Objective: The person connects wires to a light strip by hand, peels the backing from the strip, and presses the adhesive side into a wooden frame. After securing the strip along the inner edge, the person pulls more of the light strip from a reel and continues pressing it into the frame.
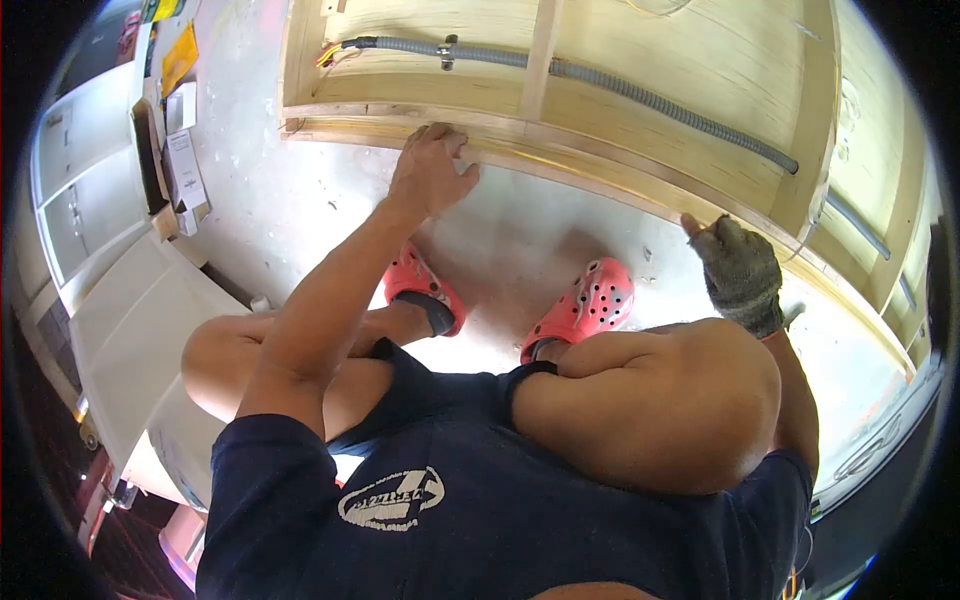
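My bare left hand [432, 172] has its fingers bent over a long pale wooden strip [570, 178], with the thumb lower down on the near side. This strip runs along the near edge of a wooden frame panel [440, 80]. Farther right, my right hand [740, 272] wears a dark grey knitted glove with a bare fingertip showing. Its fingers are curled at the same strip, and the glove partly hides their contact with it. Inside the panel lies a grey corrugated conduit [660, 105], held by a metal clamp [447, 52], with coloured wires [328, 54] at its left end.
My feet in red clogs [590, 305] are on the pale floor [500, 240] between my hands. White panels [140, 320] and a white box [184, 170] stand at left. A second conduit piece [858, 225] continues in the framing at right.
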A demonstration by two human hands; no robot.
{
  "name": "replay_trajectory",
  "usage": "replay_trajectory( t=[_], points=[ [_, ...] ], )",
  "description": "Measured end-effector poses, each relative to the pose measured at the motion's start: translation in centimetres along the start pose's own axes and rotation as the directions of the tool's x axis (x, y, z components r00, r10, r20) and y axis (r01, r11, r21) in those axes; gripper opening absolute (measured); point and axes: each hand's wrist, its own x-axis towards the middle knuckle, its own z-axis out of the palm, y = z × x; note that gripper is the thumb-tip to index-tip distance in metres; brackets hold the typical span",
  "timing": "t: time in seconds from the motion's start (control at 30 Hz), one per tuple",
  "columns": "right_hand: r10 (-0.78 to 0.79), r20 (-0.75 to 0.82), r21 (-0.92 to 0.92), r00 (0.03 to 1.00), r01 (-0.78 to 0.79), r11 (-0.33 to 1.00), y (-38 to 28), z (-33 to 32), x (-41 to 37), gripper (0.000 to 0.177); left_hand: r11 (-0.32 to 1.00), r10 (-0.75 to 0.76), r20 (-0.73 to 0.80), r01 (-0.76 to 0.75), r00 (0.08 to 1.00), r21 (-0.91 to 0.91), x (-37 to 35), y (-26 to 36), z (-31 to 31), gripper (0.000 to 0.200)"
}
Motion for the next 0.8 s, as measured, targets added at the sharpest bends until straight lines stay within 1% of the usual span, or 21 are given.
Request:
replay_trajectory(
  t=[0.03, 0.07, 0.13, 0.2, 0.23, 0.27, 0.33, 0.37, 0.43, 0.5, 0.57, 0.6, 0.67, 0.7, 0.73, 0.77, 0.8],
  points=[
    [0.048, 0.007, -0.042, 0.999, -0.048, 0.998, 0.2, 0.7, -0.5, 0.045, 0.998, -0.013, -0.028, 0.012, 1.0, -0.057, -0.2, 0.1, -0.1, 0.047],
    [0.05, 0.006, -0.042, 0.999, -0.05, 0.998, 0.1, 0.9, -0.8, 0.045, 0.998, -0.011, -0.028, 0.01, 1.0, -0.056, -0.3, -0.1, 0.1, 0.047],
    [0.028, -0.044, -0.113, 0.999, -0.032, 0.993, -0.1, 1.3, -1.2, 0.045, 0.999, 0.03, -0.069, -0.031, 0.997, -0.011, -0.3, -0.4, 0.5, 0.046],
    [0.019, -0.046, -0.09, 0.999, -0.023, 0.996, 0.1, 1.3, -1.4, 0.045, 0.998, 0.039, -0.048, -0.041, 0.998, -0.038, -0.1, -0.4, 0.2, 0.044],
    [-0.029, -0.044, -0.072, 0.999, 0.026, 0.997, 0.5, 1.0, -1.7, 0.045, 0.997, 0.044, -0.025, -0.045, 0.999, -0.068, -0.1, -0.4, 0.1, 0.042],
    [-0.078, -0.044, -0.053, 0.996, 0.076, 0.996, 0.6, 0.6, -1.7, 0.045, 0.997, 0.041, -0.026, -0.043, 0.999, -0.065, -0.1, -0.9, 0.3, 0.042],
    [-0.083, -0.038, -0.036, 0.996, 0.082, 0.996, 0.6, -0.1, -1.7, 0.045, 0.987, 0.094, -0.075, -0.103, 0.993, -0.122, -0.2, -2.1, 0.3, 0.036],
    [-0.085, -0.031, -0.027, 0.996, 0.085, 0.996, 0.5, -0.8, -1.6, 0.045, 0.987, 0.096, -0.074, -0.104, 0.993, -0.121, -0.3, -2.6, 0.1, 0.036],
    [-0.098, -0.034, -0.012, 0.995, 0.098, 0.995, 0.4, -2.1, -1.3, 0.045, 0.992, 0.12, -0.097, -0.123, 0.988, -0.017, -0.4, -3.4, 0.0, 0.038],
    [-0.118, -0.038, 0.008, 0.992, 0.119, 0.993, 0.2, -3.8, -0.6, 0.045, 0.989, 0.144, -0.107, -0.147, 0.984, -0.014, -0.4, -3.6, -0.2, 0.039],
    [-0.158, -0.106, 0.078, 0.982, 0.167, 0.983, 0.2, -5.5, -0.4, 0.043, 0.985, 0.168, -0.116, -0.17, 0.979, -0.012, -0.6, -3.7, -0.3, 0.04],
    [-0.159, -0.106, 0.078, 0.982, 0.168, 0.983, 0.2, -5.4, -0.3, 0.043, 0.985, 0.165, -0.117, -0.17, 0.979, -0.03, -0.6, -3.8, -0.3, 0.041],
    [-0.125, -0.038, -0.007, 0.991, 0.125, 0.992, 0.4, -5.1, -0.2, 0.042, 0.984, 0.162, -0.116, -0.168, 0.98, -0.051, -0.6, -3.8, -0.2, 0.042],
    [-0.126, -0.034, -0.005, 0.991, 0.125, 0.992, 0.5, -4.6, -0.2, 0.042, 0.987, 0.15, -0.099, -0.154, 0.984, -0.037, -0.7, -3.8, -0.3, 0.043],
    [-0.083, -0.018, -0.022, 0.996, 0.083, 0.996, 0.6, -3.7, -0.1, 0.041, 0.99, 0.139, -0.081, -0.141, 0.987, -0.022, -0.7, -3.7, -0.3, 0.044],
    [-0.04, -0.004, -0.038, 0.999, 0.04, 0.998, 0.6, -2.8, -0.1, 0.041, 0.99, 0.138, -0.078, -0.14, 0.987, -0.023, -0.8, -3.6, -0.3, 0.044],
    [-0.041, -0.001, -0.034, 0.999, 0.041, 0.999, 0.4, -1.8, -0.1, 0.041, 0.989, 0.148, -0.099, -0.15, 0.984, -0.01, -0.8, -3.4, -0.2, 0.044]
  ],
)
